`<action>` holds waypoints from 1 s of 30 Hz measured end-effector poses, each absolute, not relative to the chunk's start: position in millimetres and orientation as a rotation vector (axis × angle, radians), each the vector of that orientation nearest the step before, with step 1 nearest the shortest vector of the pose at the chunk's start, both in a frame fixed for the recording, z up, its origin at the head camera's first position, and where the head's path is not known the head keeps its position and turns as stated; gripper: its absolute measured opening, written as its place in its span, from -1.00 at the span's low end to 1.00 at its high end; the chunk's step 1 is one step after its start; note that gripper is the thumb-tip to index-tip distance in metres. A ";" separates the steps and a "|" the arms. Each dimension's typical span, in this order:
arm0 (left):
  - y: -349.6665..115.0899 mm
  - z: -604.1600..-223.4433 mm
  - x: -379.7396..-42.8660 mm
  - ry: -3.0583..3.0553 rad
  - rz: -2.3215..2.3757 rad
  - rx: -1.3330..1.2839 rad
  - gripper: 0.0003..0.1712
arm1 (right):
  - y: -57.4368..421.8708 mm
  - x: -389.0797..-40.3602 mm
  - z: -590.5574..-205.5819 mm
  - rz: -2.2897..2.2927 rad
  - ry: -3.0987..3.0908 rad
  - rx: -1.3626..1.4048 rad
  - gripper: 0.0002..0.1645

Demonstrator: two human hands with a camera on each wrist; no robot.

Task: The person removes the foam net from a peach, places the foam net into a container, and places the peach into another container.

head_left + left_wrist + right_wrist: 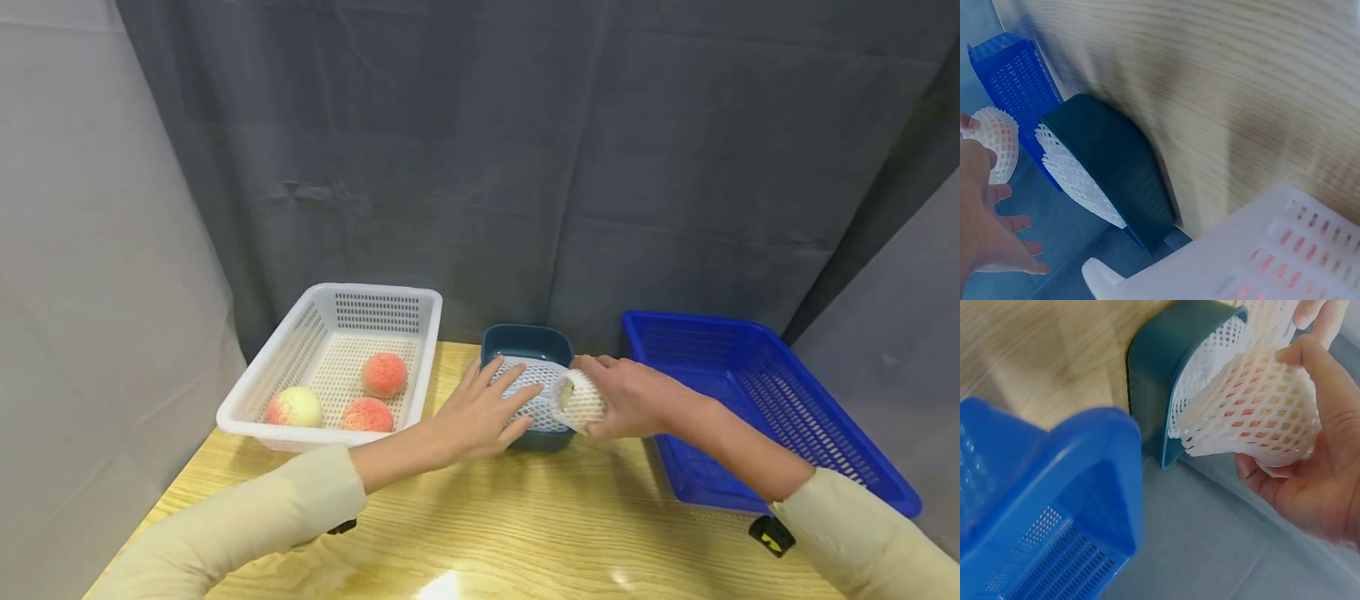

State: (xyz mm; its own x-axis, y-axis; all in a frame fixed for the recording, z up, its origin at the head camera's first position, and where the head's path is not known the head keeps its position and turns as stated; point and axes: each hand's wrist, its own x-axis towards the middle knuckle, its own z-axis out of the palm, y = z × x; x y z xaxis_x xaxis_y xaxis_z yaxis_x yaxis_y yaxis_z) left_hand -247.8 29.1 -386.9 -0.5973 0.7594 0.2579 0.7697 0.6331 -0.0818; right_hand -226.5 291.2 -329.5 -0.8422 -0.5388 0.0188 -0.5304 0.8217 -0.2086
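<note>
My right hand (637, 398) grips a peach in a white foam net sleeve (582, 402), held just right of a dark green bin (546, 442). Through the mesh, the right wrist view shows the fruit's red and pale yellow skin, with the thumb and fingers around the sleeve (1260, 406). White foam nets (542, 373) lie in the bin. My left hand (480, 414) is over the bin, palm down, fingers spread and nothing gripped. In the left wrist view its fingers (1013, 223) reach out straight, apart from the sleeved peach.
At the left stands a white basket (326, 292) holding three peaches: one red (384, 374), one yellowish (295, 407) and one near the front wall (367, 414). A blue basket (678, 362) stands at the right, under my right forearm. Behind hangs a dark grey curtain (480, 167).
</note>
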 end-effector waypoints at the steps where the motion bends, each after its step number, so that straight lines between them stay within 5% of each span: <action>1: 28.3 -387.3 -246.9 -2.589 -0.052 -1.242 -0.43 | 289.6 -225.4 -330.6 -0.321 2.955 -0.882 -0.10; 30: 6.8 -405.6 -220.0 -2.459 -0.058 -1.405 -0.41 | 259.6 -188.7 -359.9 -0.296 2.837 -1.013 -0.14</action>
